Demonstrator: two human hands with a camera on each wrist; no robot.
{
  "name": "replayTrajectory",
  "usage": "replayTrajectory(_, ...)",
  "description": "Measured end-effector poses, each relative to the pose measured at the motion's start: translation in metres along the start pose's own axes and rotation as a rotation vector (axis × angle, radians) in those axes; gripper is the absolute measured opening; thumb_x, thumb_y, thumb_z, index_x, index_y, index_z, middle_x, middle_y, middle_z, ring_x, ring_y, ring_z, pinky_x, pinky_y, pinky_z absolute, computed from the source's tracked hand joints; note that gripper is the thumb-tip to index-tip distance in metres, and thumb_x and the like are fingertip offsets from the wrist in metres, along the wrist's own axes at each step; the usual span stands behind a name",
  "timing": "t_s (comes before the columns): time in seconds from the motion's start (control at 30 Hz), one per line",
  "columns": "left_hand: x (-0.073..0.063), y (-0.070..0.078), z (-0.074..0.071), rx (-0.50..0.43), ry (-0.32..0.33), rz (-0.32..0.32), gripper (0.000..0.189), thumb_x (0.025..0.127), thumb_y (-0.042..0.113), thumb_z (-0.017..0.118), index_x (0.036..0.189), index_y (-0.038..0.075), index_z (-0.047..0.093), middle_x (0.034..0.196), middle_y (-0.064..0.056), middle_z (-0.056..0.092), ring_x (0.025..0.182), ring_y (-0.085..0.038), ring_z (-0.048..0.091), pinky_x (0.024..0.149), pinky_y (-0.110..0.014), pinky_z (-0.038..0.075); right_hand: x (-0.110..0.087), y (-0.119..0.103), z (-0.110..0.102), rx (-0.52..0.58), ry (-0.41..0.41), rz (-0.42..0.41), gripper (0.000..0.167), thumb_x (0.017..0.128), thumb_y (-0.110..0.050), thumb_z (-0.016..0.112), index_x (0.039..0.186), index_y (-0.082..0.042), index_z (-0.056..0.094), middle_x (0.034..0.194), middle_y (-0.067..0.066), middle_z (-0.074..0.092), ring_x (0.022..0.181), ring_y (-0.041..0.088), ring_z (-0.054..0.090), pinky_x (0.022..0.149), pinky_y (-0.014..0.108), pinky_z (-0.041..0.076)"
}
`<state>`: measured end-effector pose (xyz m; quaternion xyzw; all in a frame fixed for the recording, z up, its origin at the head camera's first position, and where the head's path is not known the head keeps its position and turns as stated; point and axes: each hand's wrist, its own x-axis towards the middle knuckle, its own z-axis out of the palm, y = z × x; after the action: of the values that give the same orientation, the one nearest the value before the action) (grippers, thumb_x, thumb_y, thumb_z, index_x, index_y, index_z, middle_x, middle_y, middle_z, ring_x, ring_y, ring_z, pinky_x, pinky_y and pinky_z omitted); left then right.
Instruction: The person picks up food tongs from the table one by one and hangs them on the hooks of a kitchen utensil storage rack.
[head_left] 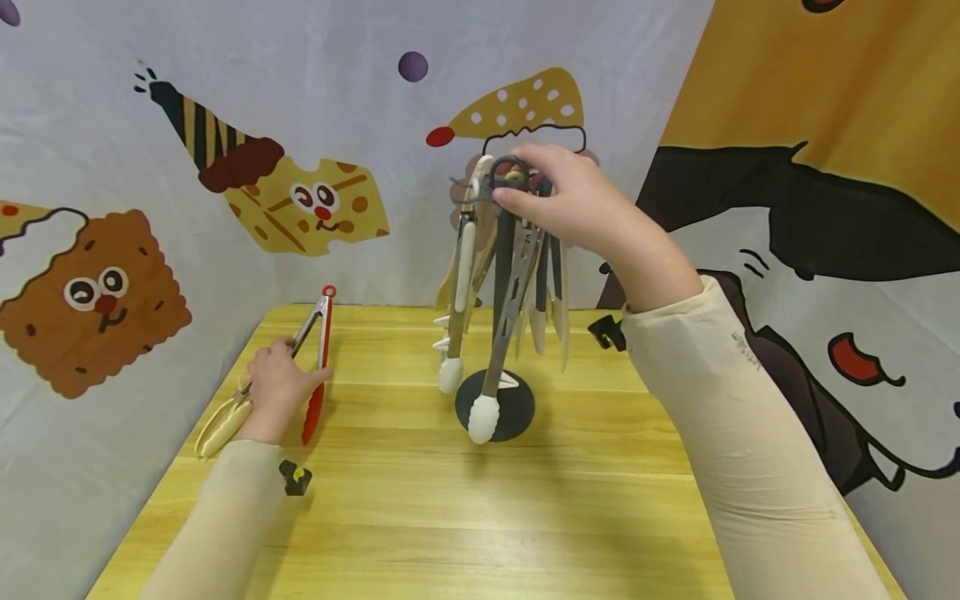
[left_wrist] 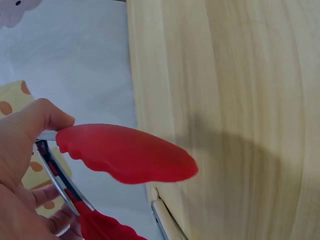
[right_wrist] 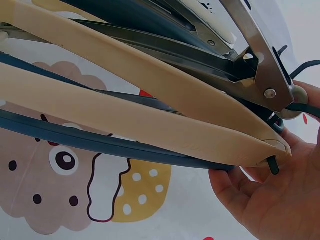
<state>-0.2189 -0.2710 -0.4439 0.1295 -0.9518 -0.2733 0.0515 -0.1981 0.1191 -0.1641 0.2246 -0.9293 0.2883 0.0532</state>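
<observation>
At the table's left side, my left hand (head_left: 279,385) grips tongs with red scalloped tips (left_wrist: 127,154). In the left wrist view my thumb lies along one arm and my fingers are round the other. Cream-coloured tongs (head_left: 223,427) lie beside that hand, partly hidden by it. My right hand (head_left: 566,196) holds the top of a dark stand (head_left: 504,250), thumb in front and fingers behind. From the stand's hooks hang several tongs, among them a metal pair with white tips (head_left: 483,418), cream ones (right_wrist: 165,80) and dark blue ones (right_wrist: 150,156). The fingertips' exact hold is partly hidden.
The stand's round black base (head_left: 517,417) rests mid-table. Small black clips or mounts (head_left: 296,477) show near both wrists. A wooden table (head_left: 420,525) extends forward to a hanging cloth (head_left: 360,100) printed with cartoon figures.
</observation>
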Motion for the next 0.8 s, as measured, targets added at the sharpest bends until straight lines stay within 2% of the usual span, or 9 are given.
replayTrajectory(0.13, -0.0012, 0.0054, -0.0003, -0.033, 0.031, 0.038, 0.082, 0.076, 0.035, 0.075, 0.139, 0.001, 0.036, 0.127, -0.027, 0.042, 0.119, -0.049, 0.033, 0.090, -0.058, 0.035, 0.0002, 0.0002, 0.0003, -0.007, 0.002, -0.001, 0.040, 0.096, -0.040, 0.049, 0.131, -0.021, 0.050, 0.124, 0.003, 0.053, 0.109, 0.021, 0.048, 0.088, 0.043, 0.042)
replayTrajectory(0.47, -0.0011, 0.0071, 0.0023, -0.063, 0.072, 0.060, 0.077, 0.077, 0.035, 0.073, 0.139, 0.006, 0.037, 0.124, -0.023, 0.043, 0.117, -0.044, 0.035, 0.083, -0.057, 0.038, 0.0000, 0.0003, -0.0004, -0.013, 0.003, 0.003, 0.041, 0.096, -0.040, 0.049, 0.132, -0.021, 0.050, 0.123, 0.004, 0.053, 0.108, 0.022, 0.048, 0.087, 0.043, 0.042)
replayTrajectory(0.8, -0.0050, 0.0098, 0.0005, -0.108, 0.116, 0.099, 0.071, 0.079, 0.028, 0.072, 0.138, 0.003, 0.040, 0.128, -0.024, 0.045, 0.118, -0.043, 0.038, 0.089, -0.056, 0.036, 0.0002, -0.0006, -0.0001, -0.021, 0.003, -0.001, 0.041, 0.096, -0.041, 0.049, 0.131, -0.021, 0.051, 0.123, 0.003, 0.053, 0.108, 0.021, 0.048, 0.088, 0.042, 0.042)
